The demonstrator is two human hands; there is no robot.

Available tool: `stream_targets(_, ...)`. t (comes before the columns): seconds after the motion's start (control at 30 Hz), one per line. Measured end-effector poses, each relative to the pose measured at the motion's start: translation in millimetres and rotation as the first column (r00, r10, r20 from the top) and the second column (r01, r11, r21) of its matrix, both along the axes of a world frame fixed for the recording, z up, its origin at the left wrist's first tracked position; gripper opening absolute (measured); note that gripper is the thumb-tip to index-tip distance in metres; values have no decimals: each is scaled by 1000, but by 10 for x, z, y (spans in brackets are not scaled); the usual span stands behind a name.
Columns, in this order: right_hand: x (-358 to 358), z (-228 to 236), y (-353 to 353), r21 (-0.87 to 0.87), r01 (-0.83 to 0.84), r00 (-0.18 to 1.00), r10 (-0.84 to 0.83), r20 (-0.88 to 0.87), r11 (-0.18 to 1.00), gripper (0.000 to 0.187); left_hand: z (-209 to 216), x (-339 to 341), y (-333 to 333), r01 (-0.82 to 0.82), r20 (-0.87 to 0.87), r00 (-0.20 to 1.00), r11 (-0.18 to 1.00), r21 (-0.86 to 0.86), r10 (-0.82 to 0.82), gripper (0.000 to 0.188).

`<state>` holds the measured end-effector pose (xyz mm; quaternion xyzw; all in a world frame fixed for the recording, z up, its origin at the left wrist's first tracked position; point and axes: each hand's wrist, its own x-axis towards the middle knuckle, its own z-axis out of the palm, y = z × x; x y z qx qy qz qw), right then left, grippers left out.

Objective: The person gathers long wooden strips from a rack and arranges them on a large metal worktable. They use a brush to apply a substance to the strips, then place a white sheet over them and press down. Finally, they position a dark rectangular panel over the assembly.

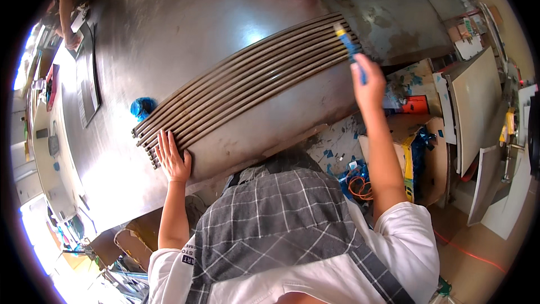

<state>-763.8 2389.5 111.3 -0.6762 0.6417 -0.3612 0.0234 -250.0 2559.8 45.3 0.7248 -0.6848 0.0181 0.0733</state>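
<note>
A row of several long, thin metal rods point(242, 76) lies side by side on a grey metal table point(197, 28), slanting from lower left to upper right. My left hand point(172, 157) rests on their left ends with its fingers stretched out. In my right hand point(369, 84) is a paintbrush point(349, 44) with a blue handle, a yellow band and pale bristles. The bristles are over the right ends of the rods; whether they touch cannot be told. Beside the rods' left ends stands a small round blue container point(143, 108), its contents unclear.
Another person's hand point(72, 40) is at the far left edge, near dark flat strips point(87, 76). Right of the table are an open cardboard box point(433, 157) with blue wrap and leaning pale panels point(478, 112). An orange cord point(360, 187) lies below the table's near edge.
</note>
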Motion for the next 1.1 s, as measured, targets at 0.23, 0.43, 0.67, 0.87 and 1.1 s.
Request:
stream_targets(0.23, 1632, 7, 817, 18, -621, 731, 571, 373, 783, 28, -14, -26, -106, 23, -7, 1000, 1000, -1, -23, 77)
stream_targets(0.43, 594, -504, 87, 424, -237, 278, -357, 892, 874, 16, -40, 39, -43, -1, -2, 1000, 1000, 13, 1, 78)
stream_targets(0.67, -652, -300, -757, -228, 189, 926, -96, 364, 955, 20, 0, -10, -111, 38, -11, 999, 999, -10, -38, 77)
stream_targets(0.87, 1107, 61, 141, 132, -436, 879, 453, -151, 890, 31, -1, -7, -77, 18, -19, 1000, 1000, 0, -18, 77)
stream_targets(1.1, 1347, -324, 8, 215, -507, 411, 15, 912, 835, 22, -30, 11, -90, 10, -15, 1000, 1000, 12, -10, 77)
